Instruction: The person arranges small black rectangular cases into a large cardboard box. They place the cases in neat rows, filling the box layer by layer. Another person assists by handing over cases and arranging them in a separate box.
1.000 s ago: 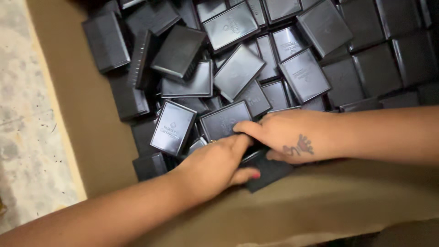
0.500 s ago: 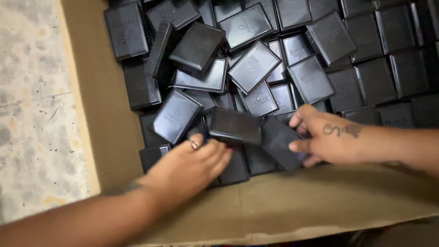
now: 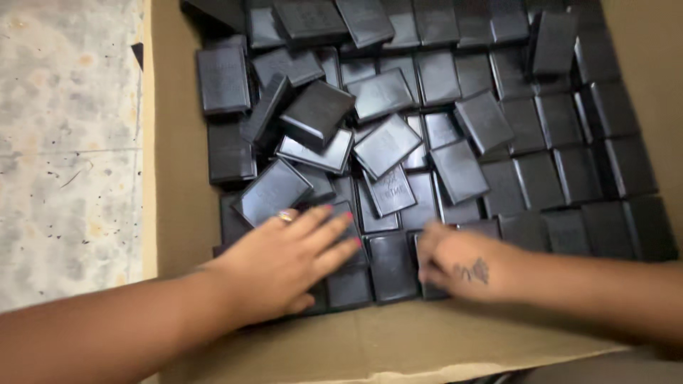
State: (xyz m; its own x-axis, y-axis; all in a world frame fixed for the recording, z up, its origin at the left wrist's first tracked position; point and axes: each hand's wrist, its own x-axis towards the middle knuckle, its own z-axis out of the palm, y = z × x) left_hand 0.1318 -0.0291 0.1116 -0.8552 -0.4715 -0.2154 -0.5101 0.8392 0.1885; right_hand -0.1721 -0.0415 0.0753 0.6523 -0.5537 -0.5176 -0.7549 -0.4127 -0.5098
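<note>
A big cardboard box [image 3: 178,213] holds several flat black rectangular cases [image 3: 388,146], some in neat rows, some loose and tilted. My left hand [image 3: 284,259], a ring on one finger, lies flat with fingers spread on the cases at the box's near edge. My right hand [image 3: 459,262], with a small tattoo on its back, has its fingers curled down onto the cases beside it. Between the two hands sits one flat black case [image 3: 391,264]. Neither hand lifts a case.
The box's near flap [image 3: 398,341] runs under both forearms. A speckled stone floor [image 3: 71,156] lies to the left of the box. Rows of cases [image 3: 569,142] fill the box's right side.
The case gripped by my right hand half a second ago now lies down among the others. Both hands have flattened onto the near row, and the view has shifted left.
</note>
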